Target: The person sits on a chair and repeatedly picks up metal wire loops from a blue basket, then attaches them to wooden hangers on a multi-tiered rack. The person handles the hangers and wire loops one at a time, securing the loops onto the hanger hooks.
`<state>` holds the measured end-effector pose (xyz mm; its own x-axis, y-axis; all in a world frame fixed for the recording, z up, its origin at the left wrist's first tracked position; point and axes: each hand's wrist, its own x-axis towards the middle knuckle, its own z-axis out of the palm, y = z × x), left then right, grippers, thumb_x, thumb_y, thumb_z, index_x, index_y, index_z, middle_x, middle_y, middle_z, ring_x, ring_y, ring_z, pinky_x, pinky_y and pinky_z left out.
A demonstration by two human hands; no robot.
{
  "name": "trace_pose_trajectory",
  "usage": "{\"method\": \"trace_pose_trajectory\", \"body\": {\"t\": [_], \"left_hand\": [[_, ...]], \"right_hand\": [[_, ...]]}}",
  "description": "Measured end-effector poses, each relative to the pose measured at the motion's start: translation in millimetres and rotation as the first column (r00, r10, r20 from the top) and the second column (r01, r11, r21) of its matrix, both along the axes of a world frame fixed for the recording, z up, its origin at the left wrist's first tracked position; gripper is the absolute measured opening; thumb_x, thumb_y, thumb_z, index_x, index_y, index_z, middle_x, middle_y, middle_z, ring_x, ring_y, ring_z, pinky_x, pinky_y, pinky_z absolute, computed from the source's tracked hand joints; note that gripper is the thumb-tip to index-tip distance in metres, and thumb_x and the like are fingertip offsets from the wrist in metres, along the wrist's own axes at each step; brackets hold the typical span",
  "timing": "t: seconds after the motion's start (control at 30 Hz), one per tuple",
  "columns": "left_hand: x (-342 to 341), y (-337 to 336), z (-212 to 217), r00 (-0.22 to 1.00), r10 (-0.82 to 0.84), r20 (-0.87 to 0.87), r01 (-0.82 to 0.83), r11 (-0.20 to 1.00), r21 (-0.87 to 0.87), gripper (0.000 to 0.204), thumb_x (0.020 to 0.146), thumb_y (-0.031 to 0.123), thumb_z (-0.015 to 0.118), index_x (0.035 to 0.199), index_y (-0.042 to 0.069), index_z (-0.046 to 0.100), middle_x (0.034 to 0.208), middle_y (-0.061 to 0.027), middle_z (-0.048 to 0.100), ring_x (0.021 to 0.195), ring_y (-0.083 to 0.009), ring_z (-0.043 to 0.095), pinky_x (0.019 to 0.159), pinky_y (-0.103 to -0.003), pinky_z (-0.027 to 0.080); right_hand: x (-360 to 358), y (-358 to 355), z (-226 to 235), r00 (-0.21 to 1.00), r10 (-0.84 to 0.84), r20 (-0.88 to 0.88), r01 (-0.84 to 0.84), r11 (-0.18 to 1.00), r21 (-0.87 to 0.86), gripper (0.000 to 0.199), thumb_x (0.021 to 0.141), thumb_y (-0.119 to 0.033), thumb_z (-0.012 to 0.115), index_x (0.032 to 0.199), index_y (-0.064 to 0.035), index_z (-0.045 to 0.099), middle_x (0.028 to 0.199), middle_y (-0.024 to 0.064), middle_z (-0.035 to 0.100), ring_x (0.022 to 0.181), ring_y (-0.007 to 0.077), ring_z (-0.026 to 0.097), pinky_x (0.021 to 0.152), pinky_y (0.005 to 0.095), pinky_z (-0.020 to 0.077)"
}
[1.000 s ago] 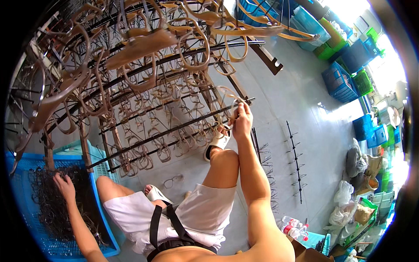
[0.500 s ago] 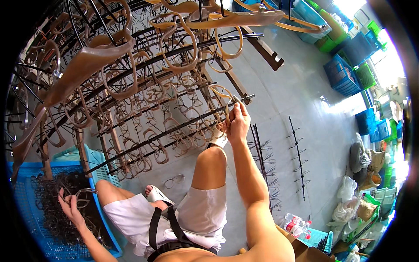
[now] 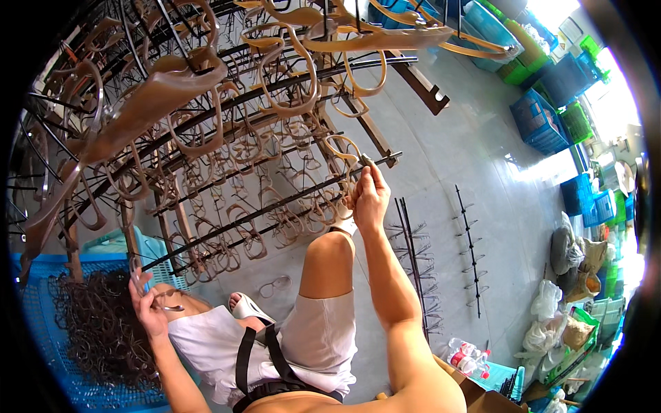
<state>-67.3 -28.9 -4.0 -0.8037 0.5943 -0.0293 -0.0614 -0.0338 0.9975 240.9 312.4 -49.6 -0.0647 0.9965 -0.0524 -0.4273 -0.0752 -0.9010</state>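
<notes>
My left hand [image 3: 149, 310] is closed around a brown eyeglass frame [image 3: 169, 297], smeared by motion, above the edge of a blue basket [image 3: 41, 330]. Inside that basket lies a tangled heap of dark eyeglass frames [image 3: 103, 323]. My right hand [image 3: 372, 198] pinches an amber eyeglass frame [image 3: 342, 146] near the right end of a long black rod [image 3: 310, 186]. Rows of clear brown frames hang from prongs along the rack [image 3: 180, 219]. Part of the pinched frame is hidden behind my fingers.
Close overhead, large-looking frames [image 3: 138, 103] jut out from the rack's top rods. Loose spiked rods [image 3: 470, 251] lie on the floor to the right. One pair of frames [image 3: 275, 285] lies by my foot. Blue crates [image 3: 540, 120] and bags stand along the right side.
My left hand has moved right and up, away from the heap, with an eyeglass frame in it. My right hand has shifted slightly left, still at the rod's end.
</notes>
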Motion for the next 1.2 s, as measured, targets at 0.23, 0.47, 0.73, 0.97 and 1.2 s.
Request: {"method": "trace_pose_trajectory", "body": {"t": [0.23,0.47,0.73,0.97,1.2], "left_hand": [[-1,9,-15,1.000,0.007,-0.001,-0.007,1.000,0.027,0.049,0.079,0.012,0.044,0.126,-0.003,0.044,0.130,-0.0153,0.048,0.058,-0.0011,0.044,0.048,-0.014,0.031],[0,11,-13,1.000,0.017,0.013,-0.017,0.999,0.029,0.053,0.079,0.014,0.045,0.130,-0.003,0.041,0.128,-0.0148,0.051,0.056,0.0005,0.040,0.047,-0.013,0.028],[5,11,-12,0.999,0.012,0.032,-0.013,1.000,0.027,0.052,0.079,0.013,0.044,0.129,-0.001,0.043,0.128,-0.0132,0.051,0.054,0.0008,0.037,0.046,-0.012,0.028],[9,13,-5,1.000,0.000,0.027,-0.001,1.000,0.027,0.050,0.079,0.012,0.045,0.128,-0.001,0.045,0.129,-0.0129,0.050,0.053,0.0003,0.037,0.046,-0.013,0.030],[4,8,-7,0.999,-0.017,0.035,0.017,1.000,-0.005,0.050,0.079,0.011,0.045,0.128,0.001,0.045,0.130,-0.0118,0.050,0.055,-0.0003,0.039,0.046,-0.014,0.031]], "right_hand": [[-3,-14,-2,0.940,-0.060,0.335,-0.003,0.983,0.183,0.027,0.094,-0.013,0.047,0.117,-0.0031,0.056,0.057,-0.0038,0.043,0.041,0.0034,0.040,0.035,0.0209,0.0343],[-1,-5,-7,0.859,-0.203,0.471,0.081,0.960,0.266,0.023,0.092,-0.011,0.050,0.108,0.0025,0.059,0.058,-0.0021,0.045,0.052,0.0043,0.035,0.046,0.0205,0.0310],[-4,-8,-10,0.818,-0.229,0.528,0.046,0.941,0.336,0.026,0.091,-0.016,0.051,0.114,-0.0052,0.059,0.056,-0.0005,0.050,0.050,0.0057,0.044,0.045,0.0226,0.0349],[1,-5,-16,0.852,-0.205,0.482,0.029,0.937,0.348,0.026,0.091,-0.010,0.051,0.114,-0.0024,0.058,0.059,-0.0007,0.048,0.051,0.0057,0.037,0.046,0.0228,0.0330],[-9,-11,-10,0.842,-0.258,0.474,0.077,0.927,0.367,0.025,0.092,-0.011,0.050,0.113,-0.0004,0.058,0.060,-0.0005,0.048,0.052,0.0056,0.038,0.046,0.0229,0.0331]]}}
